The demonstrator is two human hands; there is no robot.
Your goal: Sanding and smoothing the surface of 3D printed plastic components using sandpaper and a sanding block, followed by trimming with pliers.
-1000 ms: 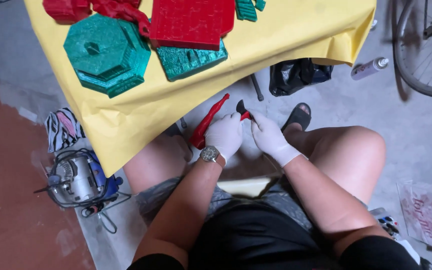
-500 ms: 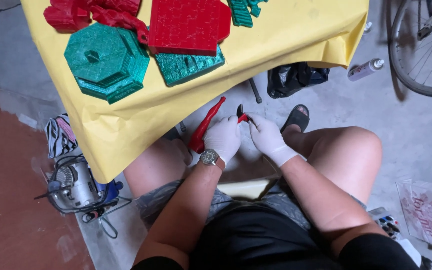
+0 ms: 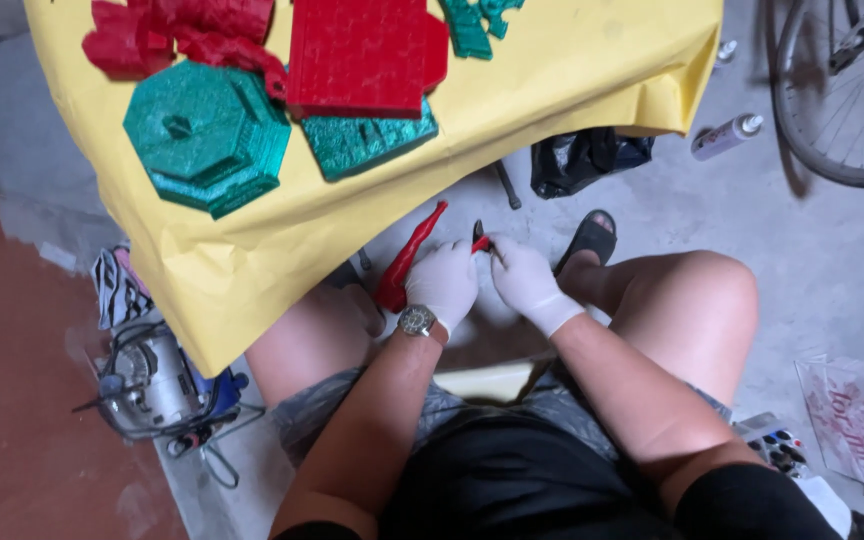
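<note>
Two gloved hands work a long red plastic piece (image 3: 407,262) just below the edge of the yellow sheet (image 3: 552,110).

The left hand (image 3: 442,285) is closed around the red piece near its lower end, while the right hand (image 3: 522,285) pinches a small dark-tipped tool (image 3: 479,238), possibly a cutter, though it is too small to be sure. Held over bare knees, the tool could slip off the hard plastic and nick a glove or a thigh, and a trimmed bit could fly. No box or tray shows; a black bag (image 3: 587,158) lies on the floor, contents hidden, and green (image 3: 207,135) and red parts (image 3: 362,55) lie loose on the sheet.
</note>
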